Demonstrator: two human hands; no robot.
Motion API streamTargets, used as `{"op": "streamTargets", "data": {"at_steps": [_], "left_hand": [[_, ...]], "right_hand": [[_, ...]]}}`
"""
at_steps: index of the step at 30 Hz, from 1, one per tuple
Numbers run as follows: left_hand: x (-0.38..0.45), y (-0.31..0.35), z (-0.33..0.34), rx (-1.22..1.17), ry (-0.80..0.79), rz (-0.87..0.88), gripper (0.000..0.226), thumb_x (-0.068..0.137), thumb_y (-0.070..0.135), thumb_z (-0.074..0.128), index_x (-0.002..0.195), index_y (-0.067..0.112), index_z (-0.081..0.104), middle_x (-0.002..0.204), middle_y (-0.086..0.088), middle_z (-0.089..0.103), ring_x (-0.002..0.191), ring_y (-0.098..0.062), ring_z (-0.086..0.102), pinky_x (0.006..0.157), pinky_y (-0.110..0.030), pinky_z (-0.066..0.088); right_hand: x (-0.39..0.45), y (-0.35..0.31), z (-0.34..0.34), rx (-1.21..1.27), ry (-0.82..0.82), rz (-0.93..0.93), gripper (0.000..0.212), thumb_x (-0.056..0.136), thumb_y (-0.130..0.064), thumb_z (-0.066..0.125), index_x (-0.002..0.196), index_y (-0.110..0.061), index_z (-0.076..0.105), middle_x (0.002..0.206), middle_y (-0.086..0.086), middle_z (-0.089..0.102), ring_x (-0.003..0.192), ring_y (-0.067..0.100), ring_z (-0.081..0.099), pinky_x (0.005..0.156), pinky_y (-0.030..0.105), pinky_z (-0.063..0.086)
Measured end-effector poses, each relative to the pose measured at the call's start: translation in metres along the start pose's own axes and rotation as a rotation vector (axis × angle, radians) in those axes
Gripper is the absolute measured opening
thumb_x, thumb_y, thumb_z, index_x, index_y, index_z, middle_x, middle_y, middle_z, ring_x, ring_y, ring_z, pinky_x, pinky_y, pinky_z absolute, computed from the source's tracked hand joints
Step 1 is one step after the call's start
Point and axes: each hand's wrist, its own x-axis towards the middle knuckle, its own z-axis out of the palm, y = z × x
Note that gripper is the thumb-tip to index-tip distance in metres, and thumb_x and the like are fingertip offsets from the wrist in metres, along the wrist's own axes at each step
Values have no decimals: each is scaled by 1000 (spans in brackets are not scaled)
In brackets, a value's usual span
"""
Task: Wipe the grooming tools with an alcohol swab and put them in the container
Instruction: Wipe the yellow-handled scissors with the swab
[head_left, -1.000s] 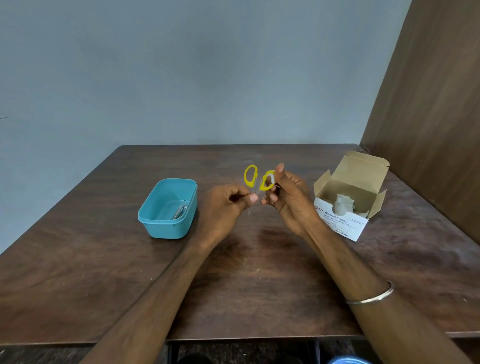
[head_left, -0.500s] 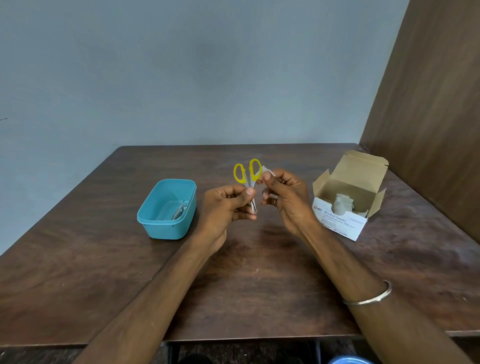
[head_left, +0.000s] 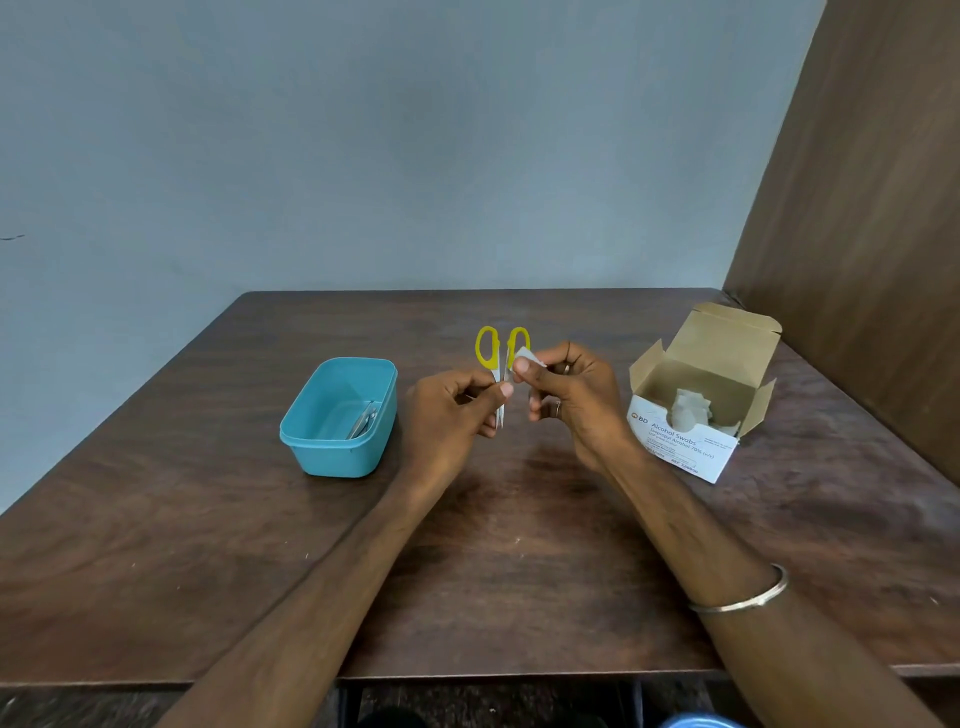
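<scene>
Scissors (head_left: 501, 369) stand upright, handles up, pinched in left hand (head_left: 457, 410); right hand (head_left: 571, 395) pinches swab (head_left: 525, 358) beside them.

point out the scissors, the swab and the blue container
scissors (head_left: 488, 347): head view, on the left yellow handle loop, above the left hand that holds them
alcohol swab (head_left: 525, 357): head view, on the white pad's exposed top corner
blue container (head_left: 332, 457): head view, on its near outer wall
</scene>
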Motion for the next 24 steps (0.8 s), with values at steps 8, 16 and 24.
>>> {"op": "streamTargets", "data": {"at_steps": [8, 16, 24], "left_hand": [[-1, 2, -1, 54, -5, -1, 14, 86, 22, 75, 77, 11, 75, 61, -7, 69, 55, -23, 67, 58, -37, 60], [2, 3, -4, -65, -48, -111, 20, 91, 12, 69, 73, 3, 72, 65, -22, 64, 53, -21, 57, 57, -38, 54], [4, 9, -13, -229, -229, -250, 13, 91, 3, 64, 82, 6, 73, 67, -8, 66, 57, -18, 59, 51, -27, 51]], "right_hand": [[1, 0, -2, -49, -49, 12, 12, 85, -13, 77, 95, -10, 72, 82, 9, 75, 48, 18, 52, 48, 28, 47], [1, -1, -4, -60, -72, 0, 10, 88, -14, 74, 95, -8, 73, 84, 9, 75, 54, 17, 54, 51, 28, 49], [-1, -6, -5, 99, -258, 103, 9, 81, -27, 70, 79, -20, 75, 71, 2, 59, 55, 14, 50, 55, 31, 50]]}}
